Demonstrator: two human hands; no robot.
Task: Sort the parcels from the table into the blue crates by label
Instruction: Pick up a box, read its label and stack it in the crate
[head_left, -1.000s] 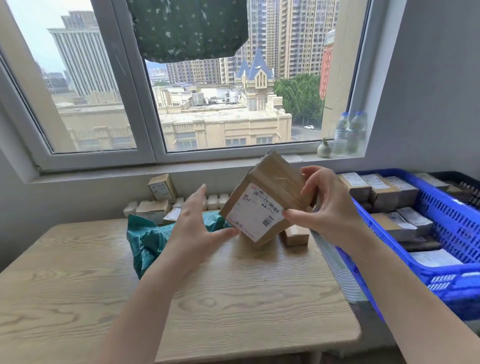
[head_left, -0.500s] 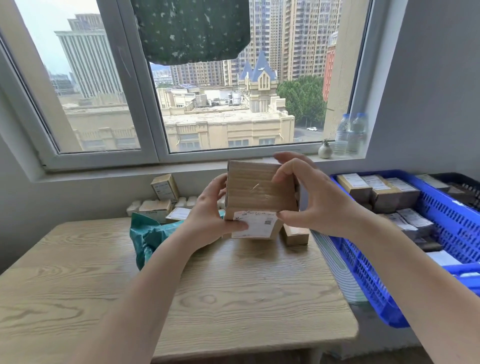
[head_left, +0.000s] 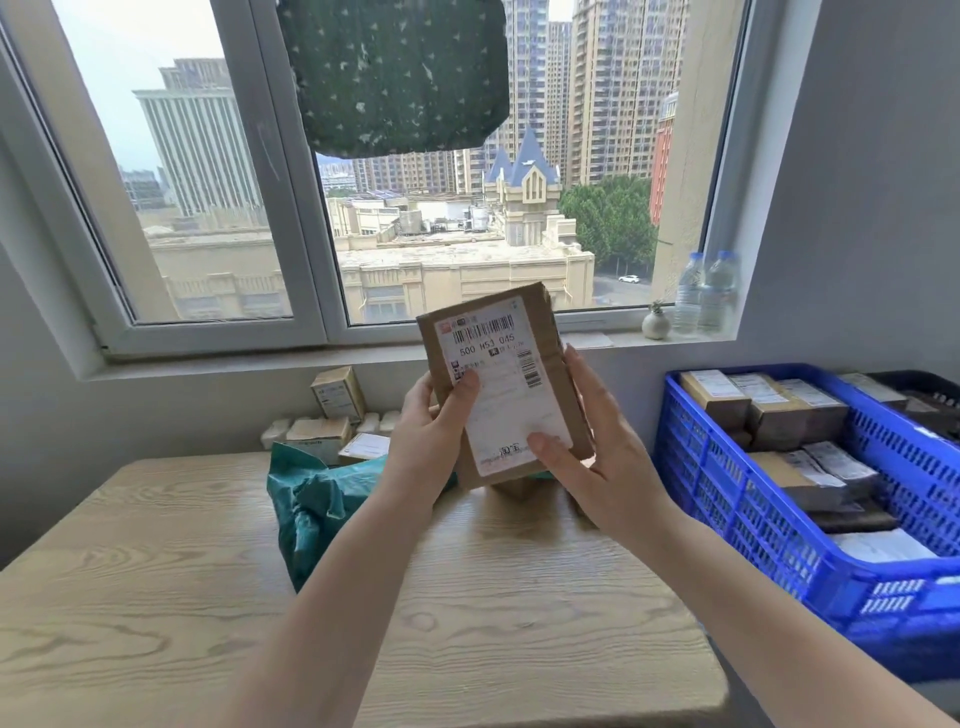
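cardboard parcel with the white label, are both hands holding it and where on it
Yes. The left hand grips the cardboard parcel at its left edge, thumb on the label; the right hand holds its lower right edge, thumb on the label's bottom.

Your single head camera is looking forward and slightly down, from above and behind your grip. Grip is sitting centre frame, close to lens, parcel (head_left: 498, 387) label facing you. Wooden table (head_left: 156, 597) is lying below grip, window (head_left: 311, 208) beyond it, blue crate (head_left: 727, 493) to its right.
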